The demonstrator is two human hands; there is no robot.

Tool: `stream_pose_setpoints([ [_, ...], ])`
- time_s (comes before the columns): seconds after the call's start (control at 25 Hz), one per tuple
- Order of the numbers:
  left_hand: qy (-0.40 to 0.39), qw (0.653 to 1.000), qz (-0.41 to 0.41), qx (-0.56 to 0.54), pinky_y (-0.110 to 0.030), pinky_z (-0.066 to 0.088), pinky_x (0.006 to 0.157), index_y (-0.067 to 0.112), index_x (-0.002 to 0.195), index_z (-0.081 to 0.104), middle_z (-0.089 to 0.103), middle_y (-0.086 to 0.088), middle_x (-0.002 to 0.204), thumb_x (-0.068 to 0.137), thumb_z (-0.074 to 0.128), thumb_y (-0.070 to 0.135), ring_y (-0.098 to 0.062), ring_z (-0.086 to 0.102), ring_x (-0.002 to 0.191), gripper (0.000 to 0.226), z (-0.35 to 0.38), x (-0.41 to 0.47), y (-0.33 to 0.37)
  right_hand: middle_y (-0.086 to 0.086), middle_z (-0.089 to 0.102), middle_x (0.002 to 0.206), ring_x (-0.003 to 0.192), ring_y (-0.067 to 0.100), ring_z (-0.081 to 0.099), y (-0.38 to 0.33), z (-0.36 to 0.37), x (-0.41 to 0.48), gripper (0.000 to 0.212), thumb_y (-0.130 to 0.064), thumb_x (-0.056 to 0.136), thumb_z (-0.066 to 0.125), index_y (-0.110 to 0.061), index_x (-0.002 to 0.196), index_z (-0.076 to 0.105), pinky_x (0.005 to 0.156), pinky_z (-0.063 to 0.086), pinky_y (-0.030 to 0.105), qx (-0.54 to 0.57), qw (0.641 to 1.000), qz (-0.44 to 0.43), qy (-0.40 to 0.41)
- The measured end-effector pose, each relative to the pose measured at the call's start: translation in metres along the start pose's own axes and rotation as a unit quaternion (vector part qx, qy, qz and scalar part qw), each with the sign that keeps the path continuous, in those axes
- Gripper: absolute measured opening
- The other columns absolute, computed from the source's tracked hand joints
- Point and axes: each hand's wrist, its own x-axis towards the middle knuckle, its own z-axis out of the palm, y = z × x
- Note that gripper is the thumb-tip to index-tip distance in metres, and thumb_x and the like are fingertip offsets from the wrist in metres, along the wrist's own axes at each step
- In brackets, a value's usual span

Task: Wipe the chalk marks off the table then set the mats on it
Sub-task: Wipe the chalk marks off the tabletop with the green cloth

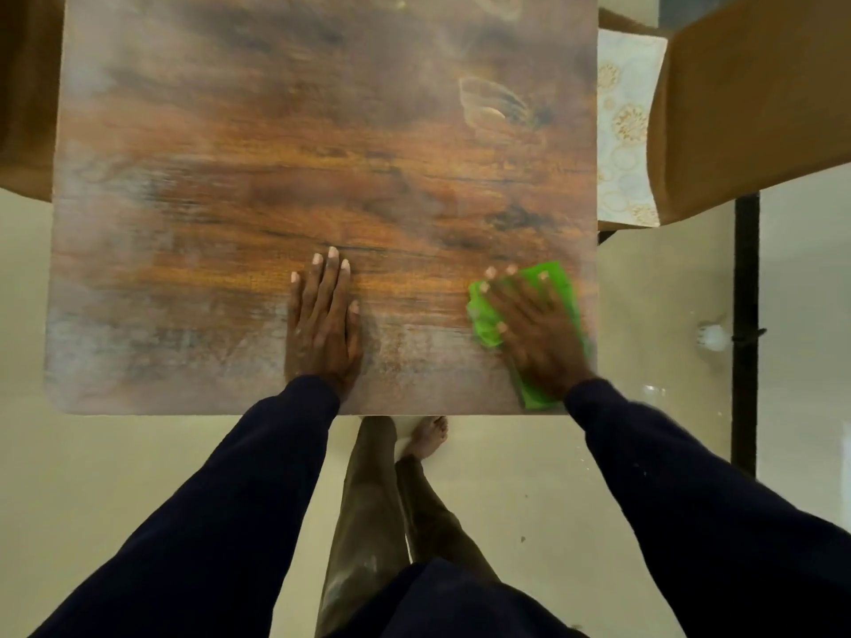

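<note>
Both dark-sleeved arms reach forward. The left hand [322, 324] lies flat on the table [230, 177], fingers straight and close together. The right hand [534, 329] has its fingers spread, pressing a green cloth [549, 274] near the right edge. Beyond are chalk marks [495, 105]. A patterned mat [626, 126] rests off the table, on a chair [746, 99].

cloth [484, 325] mostly under right hand [534, 331], blurred

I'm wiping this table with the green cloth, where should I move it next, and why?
Probably slide the right hand and green cloth away from you along the right side of the table: a chalk swirl shows there, unwiped, with pale haze beyond it. The left hand can rest flat as a brace.
</note>
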Motion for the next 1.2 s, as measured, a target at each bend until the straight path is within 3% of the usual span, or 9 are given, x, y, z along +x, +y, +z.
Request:
stream_pose_setpoints([
  [0.2, -0.011, 1.0, 0.003, 0.018, -0.054, 0.014, 0.134, 0.004, 0.167, 0.027, 0.02, -0.014, 0.176, 0.113, 0.034, 0.02, -0.028, 0.015, 0.165, 0.056, 0.004, 0.0, -0.005, 0.004, 0.027, 0.176, 0.164, 0.031, 0.02, 0.002, -0.011, 0.115, 0.058, -0.028, 0.111, 0.032, -0.018, 0.168, 0.031, 0.131, 0.014, 0.059, 0.003, 0.981, 0.181, 0.076],
  [0.36, -0.004, 1.0, 0.004, 0.012, -0.055, 0.017, 0.133, 0.003, 0.166, 0.03, 0.023, -0.014, 0.176, 0.113, 0.036, 0.017, -0.028, 0.017, 0.164, 0.055, 0.0, -0.001, -0.003, 0.004, 0.026, 0.177, 0.164, 0.033, 0.021, -0.053, -0.002, 0.155, 0.063, -0.029, 0.108, 0.037, -0.018, 0.169, 0.029, 0.131, 0.015, 0.06, -0.009, 0.987, 0.134, 0.084],
  [0.52, 0.005, 1.0, -0.011, 0.015, -0.053, 0.016, 0.133, 0.004, 0.166, 0.03, 0.022, -0.013, 0.176, 0.113, 0.034, 0.017, -0.027, 0.016, 0.165, 0.055, -0.003, 0.0, 0.001, 0.005, 0.014, 0.179, 0.166, 0.033, 0.011, -0.107, 0.011, 0.099, 0.063, -0.035, 0.111, 0.033, -0.019, 0.171, 0.02, 0.131, 0.012, 0.062, -0.015, 0.999, 0.003, 0.033],
  [0.72, -0.003, 1.0, -0.015, 0.028, -0.053, 0.016, 0.133, 0.004, 0.167, 0.028, 0.021, -0.013, 0.176, 0.113, 0.03, 0.02, -0.027, 0.016, 0.165, 0.056, -0.003, 0.0, 0.0, 0.007, 0.023, 0.177, 0.164, 0.032, 0.019, -0.051, 0.013, 0.001, 0.057, -0.038, 0.116, 0.025, -0.019, 0.169, 0.027, 0.131, 0.015, 0.063, -0.006, 0.991, -0.127, -0.044],
  [0.84, -0.001, 1.0, -0.017, 0.023, -0.054, 0.016, 0.133, 0.003, 0.166, 0.028, 0.021, -0.014, 0.176, 0.113, 0.028, 0.022, -0.029, 0.016, 0.165, 0.057, -0.001, 0.002, 0.001, 0.006, 0.025, 0.176, 0.164, 0.031, 0.02, -0.008, -0.003, 0.023, 0.054, -0.033, 0.116, 0.025, -0.019, 0.169, 0.029, 0.129, 0.019, 0.064, -0.013, 0.999, -0.049, -0.014],
  [1.0, 0.007, 1.0, -0.011, 0.011, -0.054, 0.015, 0.133, 0.002, 0.166, 0.029, 0.021, -0.014, 0.176, 0.114, 0.03, 0.02, -0.028, 0.016, 0.165, 0.056, -0.002, -0.001, -0.003, 0.003, 0.024, 0.177, 0.165, 0.03, 0.018, -0.036, -0.006, 0.098, 0.055, -0.027, 0.114, 0.031, -0.018, 0.169, 0.029, 0.131, 0.015, 0.06, -0.006, 0.995, 0.079, 0.056],
  [1.12, 0.022, 1.0, -0.016, -0.002, -0.055, 0.017, 0.132, 0.002, 0.164, 0.034, 0.027, -0.015, 0.174, 0.114, 0.031, 0.02, -0.029, 0.02, 0.164, 0.053, -0.003, 0.0, 0.0, 0.005, 0.025, 0.177, 0.164, 0.032, 0.019, -0.084, 0.005, 0.127, 0.057, -0.028, 0.113, 0.033, -0.017, 0.169, 0.03, 0.13, 0.017, 0.061, -0.013, 0.993, 0.082, 0.081],
  [1.2, 0.049, 0.997, -0.061, -0.007, -0.053, 0.018, 0.133, 0.002, 0.163, 0.038, 0.031, -0.016, 0.173, 0.114, 0.03, 0.021, -0.03, 0.026, 0.162, 0.052, -0.006, -0.001, -0.004, 0.005, 0.021, 0.178, 0.165, 0.032, 0.016, -0.12, 0.012, 0.12, 0.058, -0.03, 0.113, 0.035, -0.018, 0.17, 0.027, 0.13, 0.017, 0.061, -0.011, 0.997, 0.039, 0.065],
])
